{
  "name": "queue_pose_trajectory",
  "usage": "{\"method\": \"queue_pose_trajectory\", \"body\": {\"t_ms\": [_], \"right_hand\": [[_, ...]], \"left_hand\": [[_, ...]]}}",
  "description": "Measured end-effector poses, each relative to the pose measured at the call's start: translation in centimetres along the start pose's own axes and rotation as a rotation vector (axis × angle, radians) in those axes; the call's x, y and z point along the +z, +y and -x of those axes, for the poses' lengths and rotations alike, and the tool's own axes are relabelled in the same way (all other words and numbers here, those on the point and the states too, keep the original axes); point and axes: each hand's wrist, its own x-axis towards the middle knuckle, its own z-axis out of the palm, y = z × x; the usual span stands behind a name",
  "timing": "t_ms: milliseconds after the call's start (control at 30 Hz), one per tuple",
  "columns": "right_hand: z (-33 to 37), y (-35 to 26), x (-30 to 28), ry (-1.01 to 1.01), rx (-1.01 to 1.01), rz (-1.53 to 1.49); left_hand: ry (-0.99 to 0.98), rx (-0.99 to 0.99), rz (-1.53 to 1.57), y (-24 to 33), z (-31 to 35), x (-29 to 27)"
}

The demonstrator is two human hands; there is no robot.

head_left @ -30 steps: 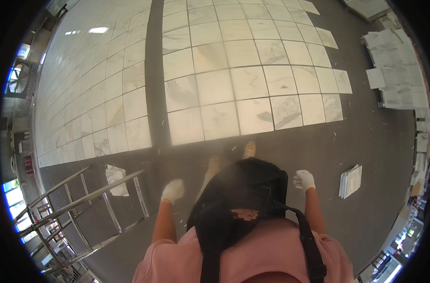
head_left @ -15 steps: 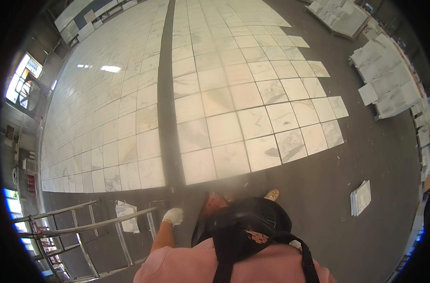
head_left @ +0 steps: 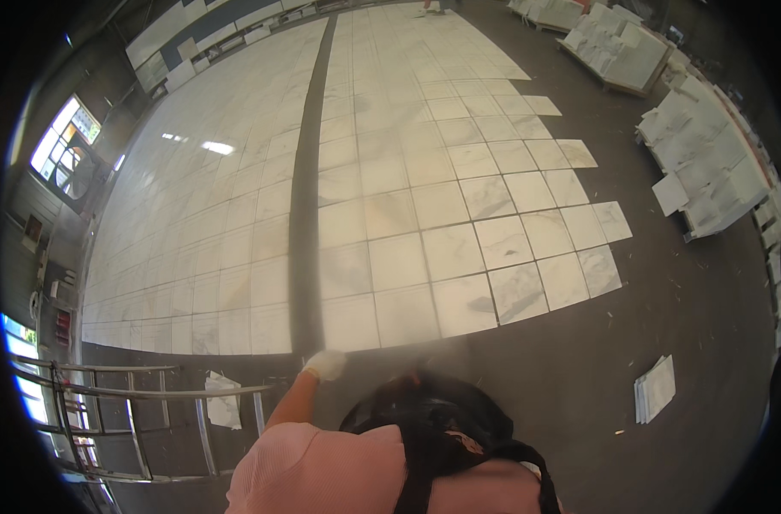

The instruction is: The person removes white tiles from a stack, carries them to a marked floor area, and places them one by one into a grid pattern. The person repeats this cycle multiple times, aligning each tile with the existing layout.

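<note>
My left hand (head_left: pixel 326 366), in a white glove, hangs low in front of me at the near end of a dark strip of floor (head_left: pixel 305 291). Its fingers are too indistinct to read, and no object shows in it. Just beyond it are white marble tiles (head_left: pixel 403 317) with grey veining, laid flat in rows on both sides of the strip. My right hand is out of sight. A black apron (head_left: pixel 429 403) covers my front over a pink top.
A metal ladder (head_left: pixel 142 394) lies at the near left, with white slab pieces (head_left: pixel 223 403) behind its rails. Stacked slabs (head_left: pixel 654 392) sit at the near right. Loaded slab pallets (head_left: pixel 707 163) line the right side. Far off, part of a person (head_left: pixel 431 7) stands by the tiles.
My gloved left hand has swung forward and slightly right, toward the tile edge. The view has tilted up, bringing the distant person into sight; my shoe no longer shows.
</note>
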Motion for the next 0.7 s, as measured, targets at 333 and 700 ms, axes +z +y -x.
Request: {"method": "queue_pose_trajectory", "body": {"t_ms": [333,700], "right_hand": [[9.9,6.9,3.8,0.006,0.906,-1.157],[5.6,19.2,-13.0,0.418,0.706,-1.364]], "left_hand": [[-0.272,0.135,-0.104,10.6,0.6,13.0],[-0.516,-0.032,0.006,18.2,-7.6,17.5]]}}
